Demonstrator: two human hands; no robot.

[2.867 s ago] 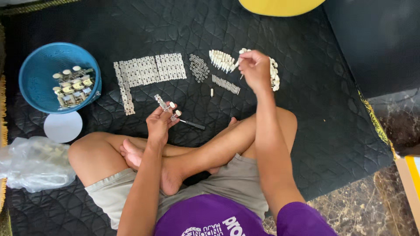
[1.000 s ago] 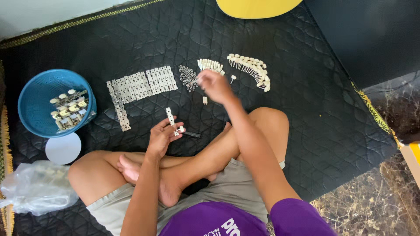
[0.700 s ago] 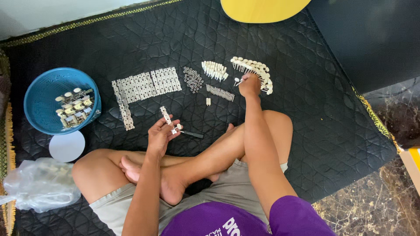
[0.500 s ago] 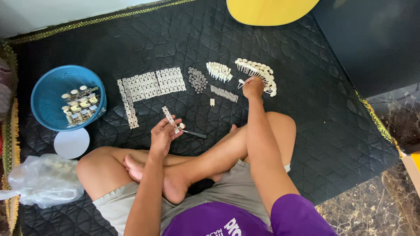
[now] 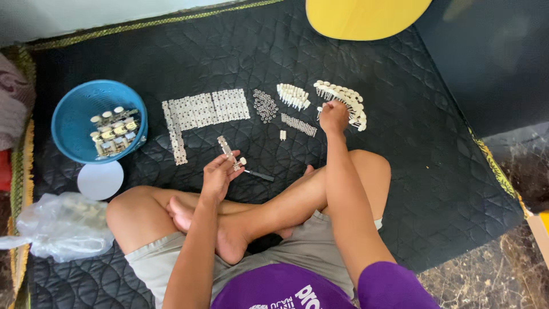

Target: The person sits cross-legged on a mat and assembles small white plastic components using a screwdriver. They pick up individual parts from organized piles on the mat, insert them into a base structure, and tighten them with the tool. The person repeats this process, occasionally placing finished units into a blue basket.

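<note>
I sit cross-legged on a black quilted mat (image 5: 240,51). My left hand (image 5: 220,174) holds a small metal plate with white knobs (image 5: 229,153) above my knee. My right hand (image 5: 333,116) reaches forward, fingers pinched at a curved row of white-capped pegs (image 5: 343,97); whether it grips one I cannot tell. Between the hands lie a cluster of white pegs (image 5: 293,95), a short row of metal pins (image 5: 298,125), a pile of small metal rings (image 5: 265,105) and rows of flat metal plates (image 5: 203,111). A thin dark tool (image 5: 260,175) lies by my left hand.
A blue bowl (image 5: 74,117) at the left holds several assembled plates with white knobs. A white round lid (image 5: 100,179) lies beneath it, and a clear plastic bag (image 5: 54,226) sits by my left knee. A yellow round object (image 5: 366,17) lies at the mat's far edge.
My right hand moved from the middle pile of parts rightward to the curved row of white-capped pegs. My left hand kept hold of the metal plate, barely moving.
</note>
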